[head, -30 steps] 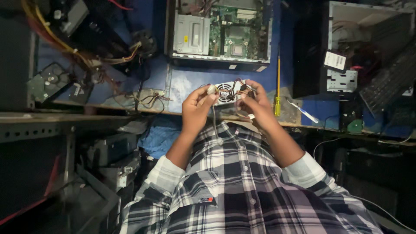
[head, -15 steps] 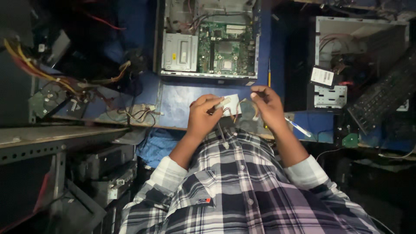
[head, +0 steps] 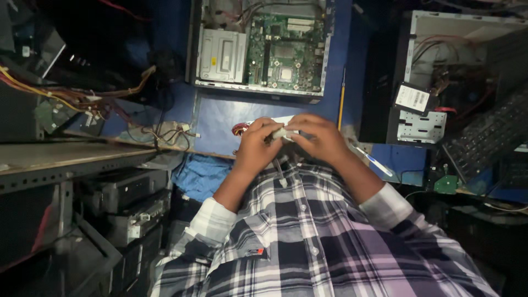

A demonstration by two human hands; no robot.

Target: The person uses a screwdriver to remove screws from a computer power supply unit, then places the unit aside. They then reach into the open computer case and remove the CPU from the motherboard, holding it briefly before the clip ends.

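Both hands on small fan part, frame centre.
My left hand [head: 257, 144] and right hand [head: 319, 137] clamp the pale fan unit [head: 283, 127] together above blue worktop [head: 220, 118].

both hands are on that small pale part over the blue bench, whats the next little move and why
Probably lower it onto the blue bench before working further. The left hand and right hand pinch the small pale part in mid-air, fingers covering most of it, with its wires dangling beside the left hand. Resting it would steady it.
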